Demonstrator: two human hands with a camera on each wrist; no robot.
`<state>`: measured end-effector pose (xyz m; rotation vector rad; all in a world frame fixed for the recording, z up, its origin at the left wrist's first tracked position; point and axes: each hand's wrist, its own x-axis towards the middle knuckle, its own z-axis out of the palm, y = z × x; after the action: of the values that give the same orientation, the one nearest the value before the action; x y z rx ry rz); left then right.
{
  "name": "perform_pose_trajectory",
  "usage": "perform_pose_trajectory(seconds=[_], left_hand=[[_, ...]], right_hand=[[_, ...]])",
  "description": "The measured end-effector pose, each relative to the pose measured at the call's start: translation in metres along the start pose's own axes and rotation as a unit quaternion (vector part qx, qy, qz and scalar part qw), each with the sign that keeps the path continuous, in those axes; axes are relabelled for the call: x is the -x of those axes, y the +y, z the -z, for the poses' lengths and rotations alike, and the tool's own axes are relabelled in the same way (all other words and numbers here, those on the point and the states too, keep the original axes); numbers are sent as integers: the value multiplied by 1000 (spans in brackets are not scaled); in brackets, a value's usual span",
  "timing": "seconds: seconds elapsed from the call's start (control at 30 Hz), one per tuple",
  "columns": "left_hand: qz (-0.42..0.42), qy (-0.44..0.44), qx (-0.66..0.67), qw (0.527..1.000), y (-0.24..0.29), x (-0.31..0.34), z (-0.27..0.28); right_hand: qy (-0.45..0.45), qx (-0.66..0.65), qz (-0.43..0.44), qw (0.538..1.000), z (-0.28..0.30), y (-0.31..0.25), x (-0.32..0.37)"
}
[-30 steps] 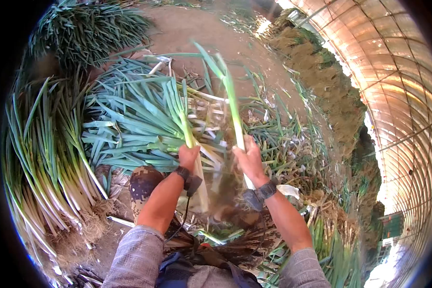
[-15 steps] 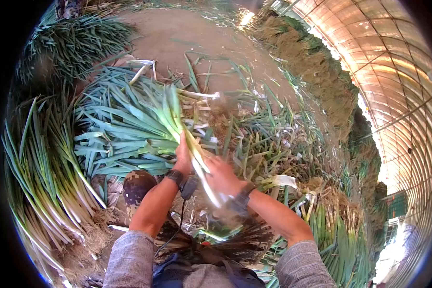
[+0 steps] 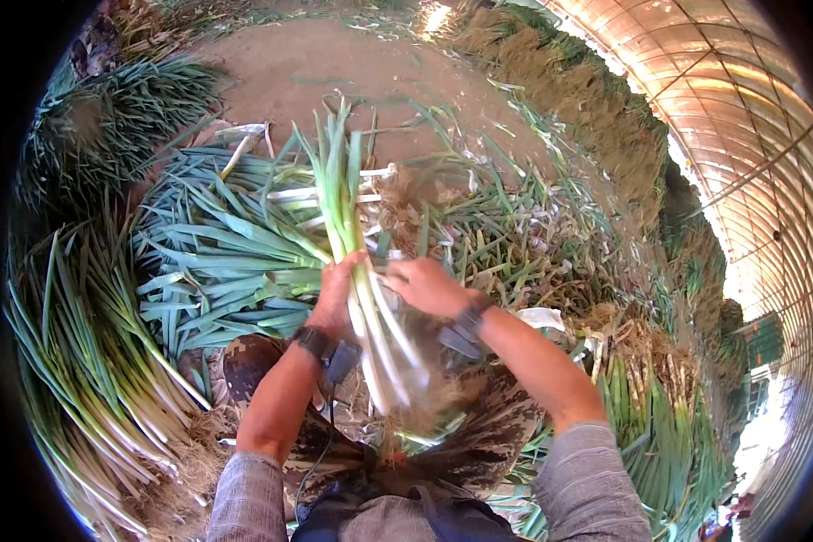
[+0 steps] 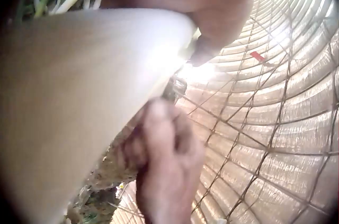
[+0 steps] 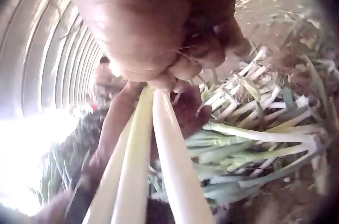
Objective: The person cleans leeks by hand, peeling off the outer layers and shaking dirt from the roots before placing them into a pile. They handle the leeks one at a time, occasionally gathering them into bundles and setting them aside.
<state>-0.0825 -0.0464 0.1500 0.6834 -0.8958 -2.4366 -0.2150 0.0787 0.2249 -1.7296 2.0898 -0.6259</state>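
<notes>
Gripping leek stalks [image 3: 378, 336], left hand [image 3: 335, 294] curled round them, right hand [image 3: 427, 285] pinching alongside

A small bunch of long green onions [image 3: 375, 330], white-stalked and green-leaved, stood tilted at mid-scene. Its leaves fanned toward the far side, and its pale stalks ran near to blurred brown roots.

1. The left hand [image 3: 334, 294] grips the green onion bunch [image 3: 341, 194] by its pale stalks.
2. The right hand [image 3: 427, 286] pinches the bunch from its right side.
3. Just left of the bunch lies a heap of cut leaves [image 3: 217, 257]; farther left lie whole onions [image 3: 95, 361].
</notes>
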Motion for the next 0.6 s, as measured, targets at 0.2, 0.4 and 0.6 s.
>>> perform_pose_trajectory(seconds=[0.2,0.4,0.6], left_hand=[[20,-25,101,994,35,-35,21],[69,-80,220,970,65,-36,13],[6,-137,216,967,85,-33,-4]], right_hand=[[-221,209,-235,923,77,42,120],[-28,-348,-230,908,43,-13,117],[149,-465,-31,872,-63,-60,72]])
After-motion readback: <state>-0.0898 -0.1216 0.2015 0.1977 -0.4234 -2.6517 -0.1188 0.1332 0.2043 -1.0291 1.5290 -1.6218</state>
